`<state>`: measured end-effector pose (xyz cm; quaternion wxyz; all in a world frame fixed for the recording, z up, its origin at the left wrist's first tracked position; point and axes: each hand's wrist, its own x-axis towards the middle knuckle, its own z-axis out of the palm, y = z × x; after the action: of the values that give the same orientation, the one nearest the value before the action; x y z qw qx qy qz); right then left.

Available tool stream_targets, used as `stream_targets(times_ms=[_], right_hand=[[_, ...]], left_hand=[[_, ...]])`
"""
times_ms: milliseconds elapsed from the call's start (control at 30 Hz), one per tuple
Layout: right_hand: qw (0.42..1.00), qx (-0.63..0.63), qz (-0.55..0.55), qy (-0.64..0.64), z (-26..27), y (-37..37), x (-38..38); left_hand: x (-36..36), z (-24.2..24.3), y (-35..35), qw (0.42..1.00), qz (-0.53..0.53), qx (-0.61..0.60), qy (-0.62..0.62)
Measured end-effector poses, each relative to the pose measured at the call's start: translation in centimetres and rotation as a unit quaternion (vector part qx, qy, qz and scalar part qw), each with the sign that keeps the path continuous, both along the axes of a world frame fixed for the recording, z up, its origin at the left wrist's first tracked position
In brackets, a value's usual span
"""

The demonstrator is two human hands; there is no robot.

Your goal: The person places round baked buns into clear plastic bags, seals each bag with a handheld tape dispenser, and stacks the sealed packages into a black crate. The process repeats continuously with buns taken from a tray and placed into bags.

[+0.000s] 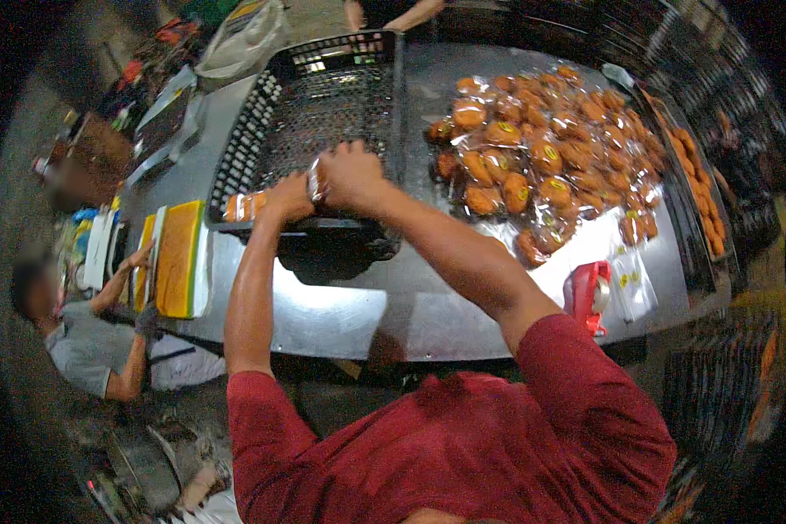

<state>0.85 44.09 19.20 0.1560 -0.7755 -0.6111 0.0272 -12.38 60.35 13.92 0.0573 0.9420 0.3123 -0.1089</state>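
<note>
Both my hands are inside the near end of a black plastic crate (241, 141). My left hand (291, 196) is at the near wall, beside a clear-wrapped pack of orange-brown baked goods (244, 206); its fingers are mostly hidden. Right next to it, my right hand (354, 175) grips another clear-wrapped pack (315, 181), partly covered by the palm. To the right of the crate, a heap of bagged brown buns (550, 154) lies on the metal table (331, 321). Several of those bags bear yellow stickers.
A red tape dispenser (584, 298) and clear bags with yellow stickers (631, 285) lie at the right. Beyond is a tray of buns (697, 190). At left, a co-worker (92, 347) handles a yellow slab (180, 259). Another person's arms (416, 14) show behind the crate.
</note>
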Motion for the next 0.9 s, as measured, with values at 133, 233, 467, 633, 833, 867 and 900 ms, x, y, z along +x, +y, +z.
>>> stream_targets(times_ms=[133,233,467,633,833,867,900], right_hand=[[1.000,-0.001,-0.009,-0.009,-4.8,0.8,-0.6],[0.975,0.213,0.044,-0.036,-3.7,-3.5,-0.7],[0.956,-0.001,-0.286,0.059,-14.4,-20.4,6.2],[0.946,-0.090,-0.286,0.128,-21.3,-27.4,9.1],[0.550,0.233,-0.031,0.802,-14.3,-31.9,6.0],[0.659,0.192,-0.054,0.725,-18.1,-33.5,7.6],[0.670,0.203,-0.104,0.707,-17.8,-34.7,8.3]], left_hand=[[-0.2,1.8,-2.0,0.998,0.000,0.017,0.057],[-0.2,3.7,-3.5,0.999,-0.026,-0.016,0.030],[2.8,2.2,-7.0,0.972,-0.194,-0.098,-0.091],[5.8,5.5,-15.7,0.849,-0.171,-0.012,-0.500],[6.9,-10.2,-32.4,0.714,0.180,-0.615,-0.282],[8.2,-10.2,-34.5,0.645,0.180,-0.670,-0.320],[8.6,-10.7,-36.3,0.566,0.190,-0.717,-0.360]])
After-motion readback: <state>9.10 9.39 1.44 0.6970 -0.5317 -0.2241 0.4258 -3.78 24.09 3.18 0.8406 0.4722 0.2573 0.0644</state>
